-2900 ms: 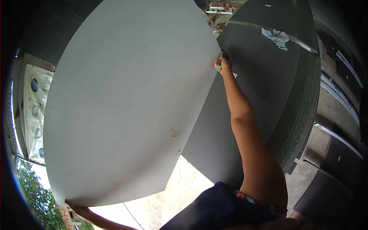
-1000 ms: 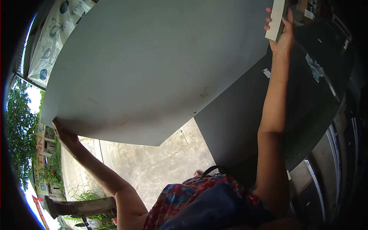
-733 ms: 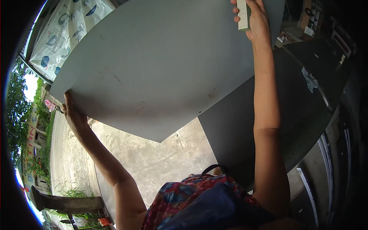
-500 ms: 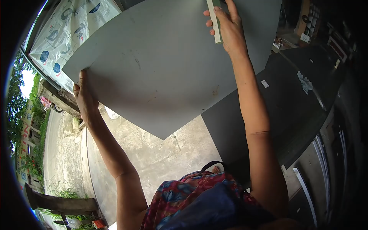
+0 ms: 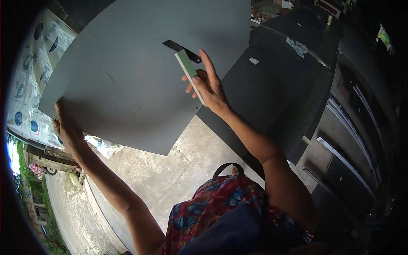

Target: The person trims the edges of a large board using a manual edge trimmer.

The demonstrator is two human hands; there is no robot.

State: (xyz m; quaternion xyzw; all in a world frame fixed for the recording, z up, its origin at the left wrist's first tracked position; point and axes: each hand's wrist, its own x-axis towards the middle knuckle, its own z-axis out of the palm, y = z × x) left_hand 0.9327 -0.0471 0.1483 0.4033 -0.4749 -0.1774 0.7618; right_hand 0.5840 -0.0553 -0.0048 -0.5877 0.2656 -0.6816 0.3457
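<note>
A large grey sheet [image 5: 119, 80] stretches in front of me, with a few scratches and brown marks on its face. My left hand [image 5: 67, 125] is closed on its lower left edge, thumb on the near face and the other fingers mostly hidden behind. Over the sheet's right part, my right hand [image 5: 210, 89] grips a narrow green block [image 5: 190, 70] with a pale edge, its index finger stretched out. Right at the block's upper end shows a thin black blade [image 5: 182, 49] with a small round hole, slanting across the sheet.
To the right lies a dark panel [image 5: 272, 85] bearing a small white card [image 5: 253, 60] and a crumpled pale cloth [image 5: 296, 46]. Long metal strips [image 5: 346, 163] lie further right. Printed plastic sheeting [image 5: 32, 80] hangs at left, above a concrete floor [image 5: 140, 170].
The view has turned to the right. My right hand has come lower and nearer with the block, and the black blade now shows. My left hand keeps its grip on the sheet's edge.
</note>
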